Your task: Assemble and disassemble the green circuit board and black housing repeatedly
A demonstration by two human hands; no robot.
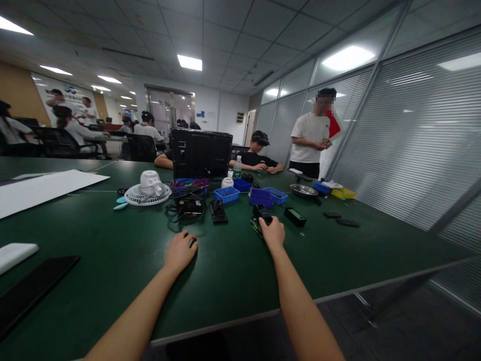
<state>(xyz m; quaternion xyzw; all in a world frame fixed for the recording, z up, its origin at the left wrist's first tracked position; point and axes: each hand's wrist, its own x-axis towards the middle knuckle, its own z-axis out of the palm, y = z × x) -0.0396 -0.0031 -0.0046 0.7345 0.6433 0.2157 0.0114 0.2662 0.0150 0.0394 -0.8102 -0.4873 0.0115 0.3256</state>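
My left hand rests low over the table with its fingers curled in. A dark patch shows by its fingertips, and I cannot make out what it is. Farther right, my right hand is closed on a black boxy part. Right below that part lie green circuit boards, partly covered by the hand. A black open case with a green inside sits just right of my right hand. Between the hands, farther back, stands a black device with a round knob-like top.
Black cables and an adapter lie beside a white fan. Blue bins, a metal bowl and a black monitor-like panel stand behind. Dark flat pieces lie right. Two people are across the table.
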